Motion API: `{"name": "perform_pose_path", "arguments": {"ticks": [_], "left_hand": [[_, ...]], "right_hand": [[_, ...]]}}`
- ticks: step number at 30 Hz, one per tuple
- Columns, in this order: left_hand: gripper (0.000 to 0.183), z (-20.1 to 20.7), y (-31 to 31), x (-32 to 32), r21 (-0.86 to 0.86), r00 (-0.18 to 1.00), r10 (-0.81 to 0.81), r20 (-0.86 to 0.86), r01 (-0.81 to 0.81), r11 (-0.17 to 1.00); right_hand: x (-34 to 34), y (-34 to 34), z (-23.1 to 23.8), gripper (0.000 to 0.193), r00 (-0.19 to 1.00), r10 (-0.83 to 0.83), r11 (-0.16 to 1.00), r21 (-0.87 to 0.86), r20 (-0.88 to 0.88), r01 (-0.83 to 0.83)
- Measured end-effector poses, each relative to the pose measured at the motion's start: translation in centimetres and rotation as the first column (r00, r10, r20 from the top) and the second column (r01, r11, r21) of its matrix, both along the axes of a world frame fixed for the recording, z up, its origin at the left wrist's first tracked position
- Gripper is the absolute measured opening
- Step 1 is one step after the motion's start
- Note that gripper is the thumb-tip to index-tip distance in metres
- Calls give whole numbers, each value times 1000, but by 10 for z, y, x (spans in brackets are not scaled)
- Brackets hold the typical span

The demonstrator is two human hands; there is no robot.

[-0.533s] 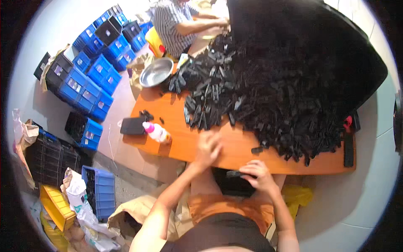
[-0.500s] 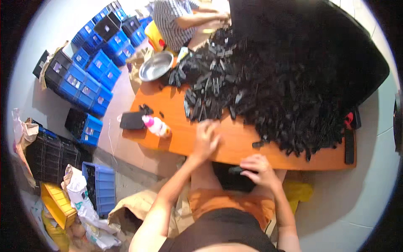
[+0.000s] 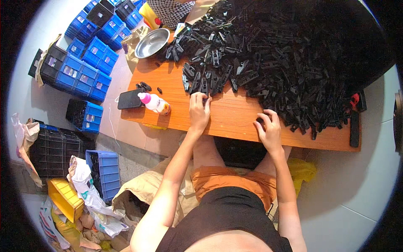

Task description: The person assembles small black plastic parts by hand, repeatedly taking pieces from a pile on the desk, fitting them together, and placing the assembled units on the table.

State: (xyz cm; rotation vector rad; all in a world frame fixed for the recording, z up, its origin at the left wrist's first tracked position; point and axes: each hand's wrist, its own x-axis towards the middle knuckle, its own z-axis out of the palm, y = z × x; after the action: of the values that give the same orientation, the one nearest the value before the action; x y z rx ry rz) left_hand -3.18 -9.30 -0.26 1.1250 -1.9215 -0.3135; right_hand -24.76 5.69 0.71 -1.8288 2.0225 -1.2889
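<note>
White labels [image 3: 70, 72] mark the stacked blue crates [image 3: 74, 86], far out to the left of the hands; their writing is too small to read. A white bottle [image 3: 158, 104] with a pink cap and printed front stands on the bench [image 3: 235, 119] just left of the left hand [image 3: 199, 112], beside a flat black device [image 3: 130, 99]. Beyond these is a metal bowl [image 3: 152, 43].

The hands are apart. Left fingertips meet the near edge of a heap of black clip-like pieces [image 3: 277, 80], which spreads ahead and to the right; the right hand [image 3: 270, 128] curls around a loose black piece [image 3: 260, 121]. Whether either grips anything, I cannot tell.

Lower left of the hands, a blue crate [image 3: 110, 174] contains dark items, near a yellow crate [image 3: 63, 201] and a white bag [image 3: 79, 176] with green print.
</note>
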Motion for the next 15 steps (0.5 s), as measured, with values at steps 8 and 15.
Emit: {"name": "perform_pose_path", "arguments": {"ticks": [8,15], "left_hand": [[20,9,39,21,368,937,128,-325,0,930],[27,14,59,21,506,869,112,-482,172,845]], "right_hand": [[-3,3,6,27,986,69,997,-28,150,-66],[-1,-2,3,31,969,101,991,-107,223,-78]]}}
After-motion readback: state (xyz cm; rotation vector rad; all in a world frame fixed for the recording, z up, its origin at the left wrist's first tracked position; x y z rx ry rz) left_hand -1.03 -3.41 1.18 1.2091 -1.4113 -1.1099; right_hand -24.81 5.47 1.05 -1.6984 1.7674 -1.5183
